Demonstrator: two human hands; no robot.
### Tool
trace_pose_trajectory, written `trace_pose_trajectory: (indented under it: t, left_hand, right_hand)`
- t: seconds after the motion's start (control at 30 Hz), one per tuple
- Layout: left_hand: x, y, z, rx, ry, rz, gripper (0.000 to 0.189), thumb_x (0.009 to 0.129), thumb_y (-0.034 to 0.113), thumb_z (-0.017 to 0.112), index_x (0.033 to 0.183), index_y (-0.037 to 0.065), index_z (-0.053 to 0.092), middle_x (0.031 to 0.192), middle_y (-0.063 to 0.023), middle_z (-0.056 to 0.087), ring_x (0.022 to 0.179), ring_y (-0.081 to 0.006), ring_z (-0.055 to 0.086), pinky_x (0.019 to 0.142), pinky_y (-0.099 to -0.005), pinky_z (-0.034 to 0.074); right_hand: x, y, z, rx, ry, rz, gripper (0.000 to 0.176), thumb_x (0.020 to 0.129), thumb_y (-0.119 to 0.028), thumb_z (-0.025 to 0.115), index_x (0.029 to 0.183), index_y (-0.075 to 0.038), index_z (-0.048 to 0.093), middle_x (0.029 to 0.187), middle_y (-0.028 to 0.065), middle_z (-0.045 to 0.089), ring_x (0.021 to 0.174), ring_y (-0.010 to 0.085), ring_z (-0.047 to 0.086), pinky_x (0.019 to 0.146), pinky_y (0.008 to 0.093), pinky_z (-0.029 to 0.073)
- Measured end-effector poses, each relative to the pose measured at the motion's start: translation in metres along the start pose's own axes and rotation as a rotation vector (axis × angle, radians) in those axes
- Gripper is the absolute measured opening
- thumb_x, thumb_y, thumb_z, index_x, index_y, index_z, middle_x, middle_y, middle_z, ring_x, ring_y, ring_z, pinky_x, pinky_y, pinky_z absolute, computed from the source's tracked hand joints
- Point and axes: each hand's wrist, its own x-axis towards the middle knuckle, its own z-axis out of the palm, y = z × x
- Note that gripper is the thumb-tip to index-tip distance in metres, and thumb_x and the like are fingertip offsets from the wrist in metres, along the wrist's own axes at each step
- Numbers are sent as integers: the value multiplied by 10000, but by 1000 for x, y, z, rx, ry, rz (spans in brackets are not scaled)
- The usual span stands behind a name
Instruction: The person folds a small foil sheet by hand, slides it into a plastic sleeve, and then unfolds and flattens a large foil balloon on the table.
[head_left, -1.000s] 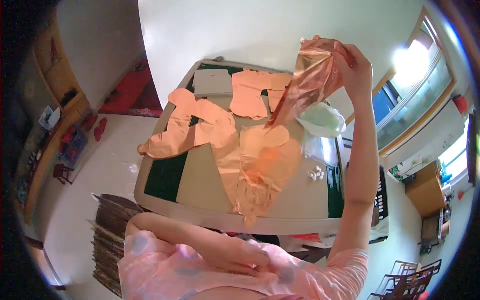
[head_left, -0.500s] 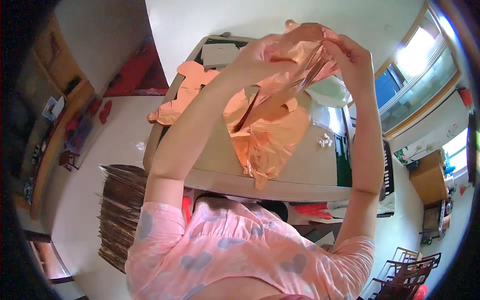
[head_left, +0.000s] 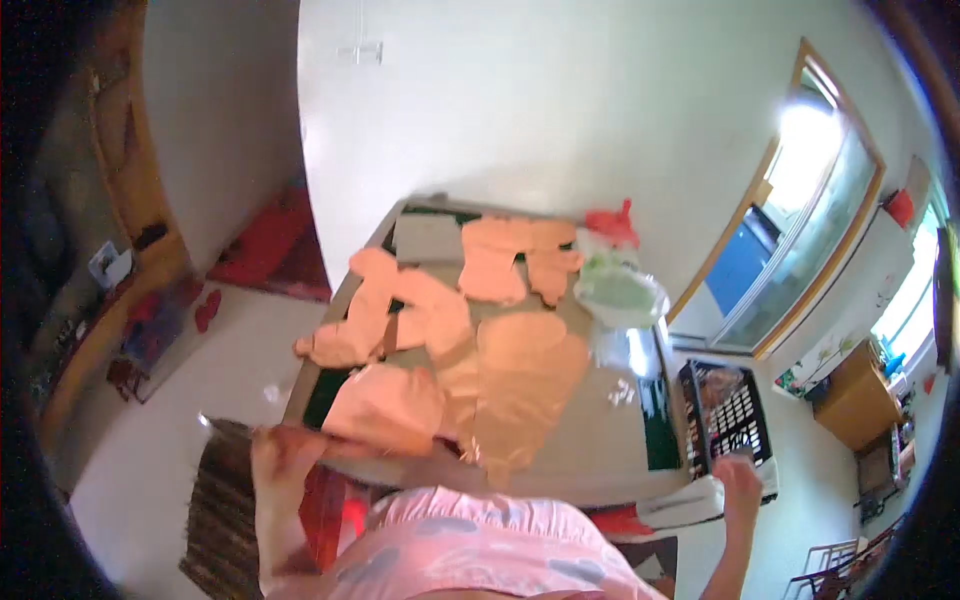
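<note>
Smooth, rounded copper foil shapes lay flat on the table; left hand was blurred beside them, grip unclear; right hand was loosely clenched near the latticed black plastic crate

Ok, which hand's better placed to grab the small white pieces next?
Probably the right hand: it's by the black crate, nearer the small white pieces. The left hand is across, beside a copper foil piece.

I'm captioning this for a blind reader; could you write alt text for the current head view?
Flat copper-coloured foil pieces lie spread over a table by a white wall. The person's blurred left hand is near its front left corner; the right hand is near a black crate.
</note>
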Motion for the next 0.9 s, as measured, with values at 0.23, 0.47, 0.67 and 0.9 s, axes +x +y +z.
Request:
trace_pose_trajectory:
  t: [0.23, 0.47, 0.67, 0.9]
  left_hand:
    - [-1, -18, 14, -274, 145, -25, 117, 795, 27, 644, 912, 19, 649, 811, -25, 639, 768, -108, 578, 741, -269, 475]
    - [22, -36, 34, -94, 27, -96, 177, 803, 76, 690, 962, 4, 655, 921, -43, 665, 827, -109, 604, 753, -269, 490]
    - [60, -19, 74, -105, -175, -170, 260, 811, 111, 721, 1028, -12, 648, 1026, -58, 650, 901, -97, 597, 773, -263, 483]
    - [86, -16, 95, 203, -101, 88, 277, 838, 147, 694, 1061, -9, 641, 919, -41, 665, 830, -90, 582, 752, -243, 470]
  right_hand:
    - [-16, -55, 19, 70, -292, -262, 128, 854, -86, 636, 942, 6, 655, 862, 85, 673, 801, 167, 644, 740, 253, 498]
    - [46, -122, 47, 589, -1548, -1469, 144, 823, -10, 640, 957, -37, 686, 841, 70, 646, 818, 194, 632, 785, 363, 532]
    - [77, -110, 33, 593, -1101, -1297, 90, 829, -65, 654, 896, -94, 707, 871, 43, 631, 781, 186, 620, 728, 312, 514]
    - [110, -122, 116, 50, -1168, -597, 541, 673, -284, 771, 1083, 34, 620, 1113, 104, 648, 1059, 260, 613, 939, 367, 445]
